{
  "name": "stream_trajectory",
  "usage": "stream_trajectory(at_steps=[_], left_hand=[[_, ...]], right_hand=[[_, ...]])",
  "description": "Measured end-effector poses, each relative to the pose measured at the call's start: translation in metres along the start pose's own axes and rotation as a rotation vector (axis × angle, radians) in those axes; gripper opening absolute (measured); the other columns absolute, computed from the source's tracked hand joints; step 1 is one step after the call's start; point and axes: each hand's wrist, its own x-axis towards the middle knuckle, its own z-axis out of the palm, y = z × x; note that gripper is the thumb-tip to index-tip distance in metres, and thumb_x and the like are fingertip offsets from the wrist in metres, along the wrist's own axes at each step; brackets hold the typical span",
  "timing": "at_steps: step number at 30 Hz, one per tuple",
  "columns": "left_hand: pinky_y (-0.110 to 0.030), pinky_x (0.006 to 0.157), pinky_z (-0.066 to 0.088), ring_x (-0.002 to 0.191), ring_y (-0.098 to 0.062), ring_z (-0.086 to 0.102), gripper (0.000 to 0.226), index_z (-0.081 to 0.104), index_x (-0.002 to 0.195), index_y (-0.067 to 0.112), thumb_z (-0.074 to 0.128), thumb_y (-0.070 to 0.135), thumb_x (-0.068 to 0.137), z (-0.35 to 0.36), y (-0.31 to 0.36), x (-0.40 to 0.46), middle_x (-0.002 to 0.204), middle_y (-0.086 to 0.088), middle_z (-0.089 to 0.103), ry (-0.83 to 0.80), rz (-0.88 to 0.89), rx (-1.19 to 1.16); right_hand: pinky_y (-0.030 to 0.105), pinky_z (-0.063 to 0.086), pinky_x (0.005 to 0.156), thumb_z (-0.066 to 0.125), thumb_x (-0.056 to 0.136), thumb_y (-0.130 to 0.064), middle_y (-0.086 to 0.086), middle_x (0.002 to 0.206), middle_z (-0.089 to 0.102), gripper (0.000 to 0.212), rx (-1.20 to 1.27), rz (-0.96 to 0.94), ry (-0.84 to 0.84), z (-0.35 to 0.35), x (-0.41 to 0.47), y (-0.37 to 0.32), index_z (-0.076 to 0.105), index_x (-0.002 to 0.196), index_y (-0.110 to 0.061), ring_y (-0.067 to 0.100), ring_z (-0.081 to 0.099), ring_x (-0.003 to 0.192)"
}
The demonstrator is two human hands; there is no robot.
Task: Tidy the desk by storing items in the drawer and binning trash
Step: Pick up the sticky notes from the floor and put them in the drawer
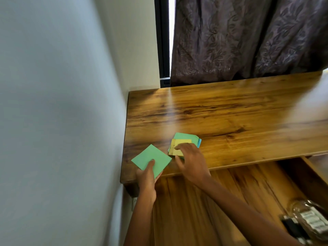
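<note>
From the head view, my left hand (146, 178) holds a green paper square (151, 159) at the near left corner of the counter (230, 112). My thumb lies flat on top of the square, and my other fingers are curled beneath it, hidden by the paper, so the square is pinched between them. The square sticks out ahead of my fingers, tilted like a diamond, and whether its far part touches the wood I cannot tell.

Just to the right of it, my right hand (190, 162) reaches onto a small stack of coloured notes (184, 143). My fingers are bent, their tips pressing on the yellow sheets at the top of the stack; green and blue sheets show beyond my fingertips. The hand covers the near right part of the stack, and I cannot make out whether my thumb is under any sheet or only beside it.

Below my right wrist the open drawer (248, 192) extends toward me. In its right part, well apart from my fingers, lies a clear object (308, 221) with dark and white bits, blurred and cut off by the frame edge, so I cannot tell what it is.
</note>
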Motion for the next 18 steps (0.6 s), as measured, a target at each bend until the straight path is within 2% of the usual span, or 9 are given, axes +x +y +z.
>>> stream_trajectory(at_steps=[3,6,8,11,14,18], left_hand=[[-0.036,0.083,0.055,0.096,-0.017,0.060,0.052,0.041,0.132,0.010,0.066,0.015,0.087,-0.004,-0.004,0.004,0.116,-0.010,0.056,0.057,0.132,0.197],[-0.034,0.078,0.056,0.109,-0.024,0.061,0.057,0.038,0.136,0.010,0.067,0.016,0.086,-0.007,-0.007,0.009,0.126,-0.013,0.055,0.058,0.267,0.373],[-0.033,0.076,0.057,0.110,-0.024,0.061,0.058,0.038,0.136,0.011,0.067,0.016,0.086,-0.008,-0.008,0.011,0.127,-0.013,0.055,0.048,0.272,0.397],[-0.037,0.074,0.059,0.099,-0.018,0.062,0.055,0.041,0.134,0.010,0.066,0.017,0.086,-0.010,-0.008,0.012,0.125,-0.012,0.056,0.032,0.240,0.391],[-0.035,0.073,0.059,0.093,-0.015,0.062,0.049,0.045,0.130,0.011,0.066,0.021,0.087,-0.011,-0.010,0.013,0.124,-0.012,0.058,0.052,0.246,0.407],[-0.032,0.070,0.058,0.103,-0.023,0.064,0.047,0.046,0.129,0.010,0.065,0.021,0.088,-0.012,-0.012,0.014,0.124,-0.012,0.059,0.057,0.259,0.395]], right_hand=[[0.030,0.028,0.108,0.047,0.094,-0.033,0.001,0.145,0.040,0.047,-0.093,0.067,-0.109,0.001,0.008,0.009,0.042,0.137,-0.016,0.017,0.032,0.134],[0.032,0.026,0.110,0.047,0.094,-0.035,0.005,0.148,0.034,0.051,-0.125,0.092,-0.181,0.003,0.015,0.016,0.037,0.139,-0.014,0.020,0.029,0.136],[0.032,0.030,0.107,0.047,0.095,-0.038,0.007,0.144,0.038,0.051,-0.187,0.086,-0.220,0.004,0.018,0.022,0.038,0.137,-0.013,0.021,0.034,0.132],[0.032,0.037,0.101,0.045,0.095,-0.040,0.007,0.138,0.045,0.047,-0.231,0.083,-0.243,0.004,0.019,0.027,0.043,0.133,-0.012,0.020,0.040,0.127],[0.032,0.040,0.097,0.044,0.096,-0.039,0.006,0.134,0.050,0.043,-0.159,0.118,-0.229,0.001,0.022,0.028,0.049,0.130,-0.013,0.020,0.044,0.123],[0.032,0.045,0.084,0.043,0.098,-0.031,0.007,0.125,0.059,0.035,0.029,0.202,-0.178,-0.006,0.029,0.030,0.057,0.124,-0.013,0.022,0.055,0.111]])
